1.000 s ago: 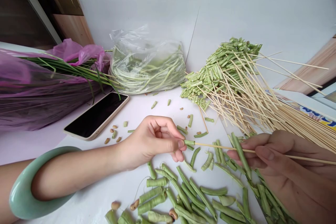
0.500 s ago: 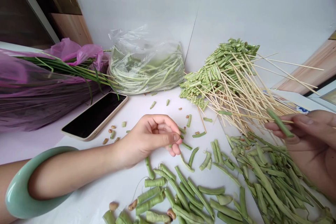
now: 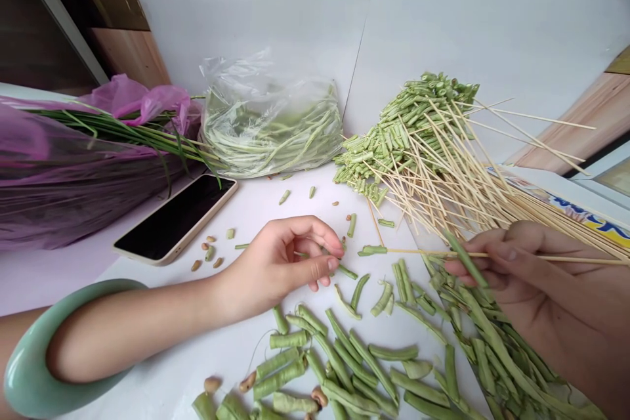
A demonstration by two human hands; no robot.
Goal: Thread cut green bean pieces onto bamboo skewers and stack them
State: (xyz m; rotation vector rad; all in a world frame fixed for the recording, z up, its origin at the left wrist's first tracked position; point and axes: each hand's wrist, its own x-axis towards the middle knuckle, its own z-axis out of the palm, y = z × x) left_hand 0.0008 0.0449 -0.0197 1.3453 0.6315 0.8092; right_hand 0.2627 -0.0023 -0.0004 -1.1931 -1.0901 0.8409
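Well, a close pinch on both sides

We hold a bamboo skewer [image 3: 418,252] level in our right hand [image 3: 522,269], the fingers closed firmly on it, with a long bean [image 3: 465,257] caught alongside and slanting across them. A short bean piece [image 3: 373,250] sits on the skewer's tip, which points left toward our left hand [image 3: 278,266]. That hand's thumb and fingertips are pressed together just short of the piece, not touching it; we cannot tell whether anything tiny lies between them. Held level like this, we judge, the piece stays within the left hand's easy reach. A jade bangle [image 3: 20,380] hangs on our left forearm.

Cut bean pieces [image 3: 339,367] lie scattered on the white table [image 3: 256,210] near the hands, and a heap of long beans [image 3: 502,354] lies to the right, beneath the right hand. At the far right, a fan of loaded skewers [image 3: 408,138] has its beans bunched at the far ends, with bare sticks running toward us over printed packaging [image 3: 566,208]; that seems to keep them handy for the right hand. At the far left, a clear plastic bag [image 3: 270,131] is packed with long pale beans, beside purple plastic [image 3: 123,105] around green stalks [image 3: 123,131]. A phone [image 3: 172,220] lies face up near the left.
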